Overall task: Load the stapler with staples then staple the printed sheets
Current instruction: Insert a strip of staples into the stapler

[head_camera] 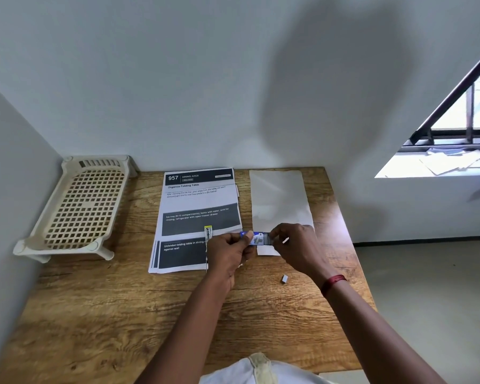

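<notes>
Wooden tabletop (94, 300) bears a cream plastic rack (78, 206), the stack of printed sheets (197, 206) with the stapler (208, 232) lying at its right edge, then the small blue staple box (257, 239) pinched at either end by my left hand (227, 252) and right hand (295, 242), a loose staple strip (284, 279) nearby.

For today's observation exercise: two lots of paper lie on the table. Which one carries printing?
The left stack of sheets, headed 957 with dark text bands. The white sheet to its right shows no print.
</notes>
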